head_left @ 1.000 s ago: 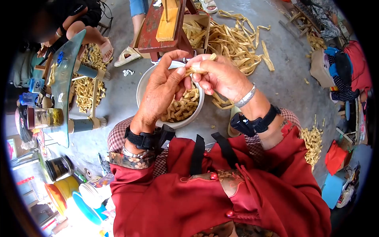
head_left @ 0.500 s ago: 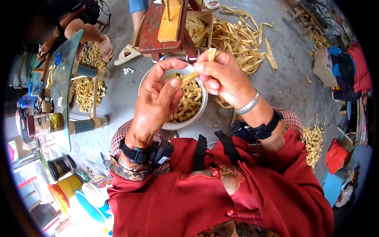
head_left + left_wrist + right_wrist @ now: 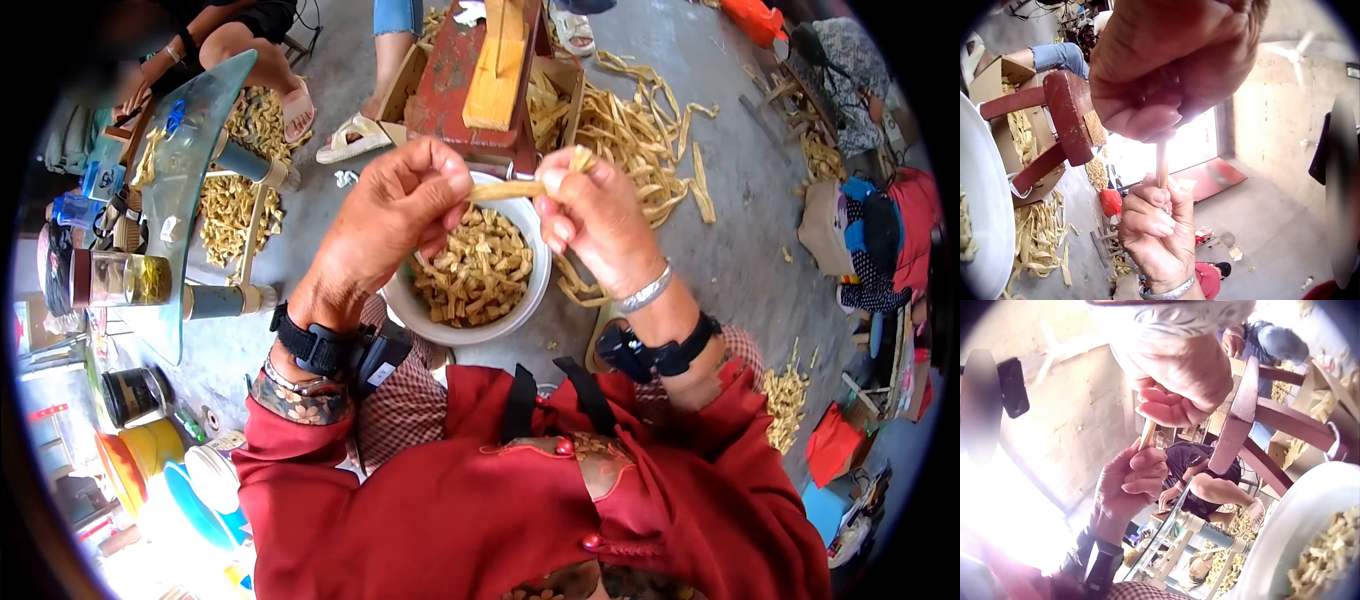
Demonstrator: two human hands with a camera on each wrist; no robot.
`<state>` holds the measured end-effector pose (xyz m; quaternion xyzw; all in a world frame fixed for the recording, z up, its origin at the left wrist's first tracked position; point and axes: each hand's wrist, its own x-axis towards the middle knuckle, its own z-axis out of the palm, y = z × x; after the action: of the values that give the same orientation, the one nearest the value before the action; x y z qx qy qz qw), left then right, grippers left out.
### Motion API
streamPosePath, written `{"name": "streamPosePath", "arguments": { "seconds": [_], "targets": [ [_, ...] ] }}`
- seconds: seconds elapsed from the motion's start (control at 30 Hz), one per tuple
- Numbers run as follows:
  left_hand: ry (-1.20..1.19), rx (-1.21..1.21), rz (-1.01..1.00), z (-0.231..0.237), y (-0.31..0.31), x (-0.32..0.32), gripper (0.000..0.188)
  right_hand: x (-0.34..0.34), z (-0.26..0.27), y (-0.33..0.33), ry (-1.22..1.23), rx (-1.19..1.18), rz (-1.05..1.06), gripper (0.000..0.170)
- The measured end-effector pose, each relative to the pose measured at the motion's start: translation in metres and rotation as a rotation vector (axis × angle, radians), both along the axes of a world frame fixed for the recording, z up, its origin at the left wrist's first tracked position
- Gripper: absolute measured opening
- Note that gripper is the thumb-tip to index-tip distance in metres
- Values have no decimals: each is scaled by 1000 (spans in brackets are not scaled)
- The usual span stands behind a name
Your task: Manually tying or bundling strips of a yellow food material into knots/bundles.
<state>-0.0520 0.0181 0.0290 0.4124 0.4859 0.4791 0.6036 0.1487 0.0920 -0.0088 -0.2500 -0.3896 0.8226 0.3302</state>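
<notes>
Between the two hands a tan, flat dried strip (image 3: 508, 190) stretches nearly level in the head view. My left hand (image 3: 385, 215) pinches its left end between thumb and curled fingers. At the other end my right hand (image 3: 605, 215) grips the strip, and a short folded end sticks up above the thumb. Both hands are over a white tub (image 3: 548, 270) holding many short knotted pieces (image 3: 470, 265). In the left wrist view the strip (image 3: 1162, 165) runs straight from hand to hand; the right wrist view also shows the strip (image 3: 1147, 434) spanning the gap.
A red wooden stool (image 3: 450, 90) bearing a yellow wood block (image 3: 495, 80) stands just beyond the tub. Loose long strips (image 3: 640, 130) spill from a cardboard box (image 3: 405, 80). To the left are a glass-topped table (image 3: 190, 180), floor piles of pieces (image 3: 235, 215) and a seated person (image 3: 250, 30).
The hands were close together at the strip and have drawn apart, leaving a longer straight length between them. The head view has shifted, so the tub appears farther right.
</notes>
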Motion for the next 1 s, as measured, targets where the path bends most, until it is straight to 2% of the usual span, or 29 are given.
{"name": "streamPosePath", "arguments": {
  "seconds": [0.07,0.13,0.27,0.4,0.53,0.77,0.87,0.9,1.0],
  "targets": [
    [107,29,15,-4,2,-4,7,-4,-3,2,-18,-32,-30,10],
    [87,-5,10,0,11,-7,8,-7,-1,9,-10,-52,-20,9],
    [265,191,46,5,51,-19,9,-24,13,47,-37,80,-109,6],
    [270,253,65,16,94,-26,11,-35,19,90,-43,183,-126,7],
    [357,337,70,3,124,-33,10,-40,12,112,-72,187,-143,11],
    [324,258,58,-9,143,-45,10,-50,1,132,-125,221,-164,7],
    [544,476,98,-44,155,-46,10,-48,-20,134,-203,289,-121,9],
    [935,519,163,-43,148,-49,11,-46,-26,134,-227,323,-99,9],
    [667,173,161,-29,118,-52,13,-26,-20,115,-235,367,-64,13]
  ]
}}
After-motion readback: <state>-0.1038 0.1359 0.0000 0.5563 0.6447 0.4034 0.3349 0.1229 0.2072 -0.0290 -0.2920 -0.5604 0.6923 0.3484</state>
